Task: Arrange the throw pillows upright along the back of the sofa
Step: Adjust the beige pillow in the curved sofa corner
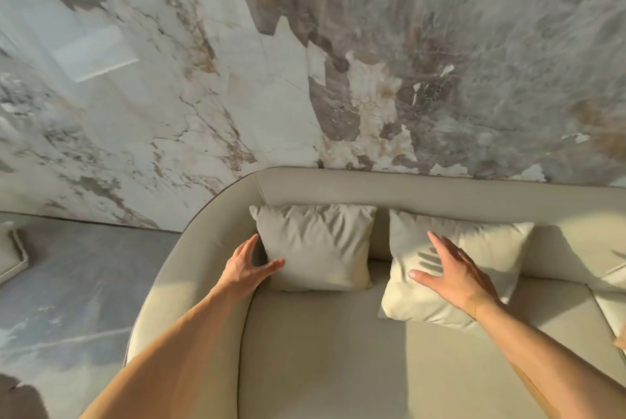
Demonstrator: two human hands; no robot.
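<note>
Upright against the curved backrest [423, 190] of the beige sofa [321, 351] stand 2 beige throw pillows: the left pillow [318, 246] sits in the corner and the right pillow [450, 269] leans just beside it. The left hand [249, 269] lies with straight fingers on the left pillow's outer edge, grasping nothing. The right hand [455, 274] spreads open over the right pillow's face; whether it touches is unclear. Behind rises a marble wall [237, 80].

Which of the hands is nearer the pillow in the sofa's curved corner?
Left. The left hand is at the corner beige fabric pillow's edge; the right hand is over the neighbouring pillow.
</note>
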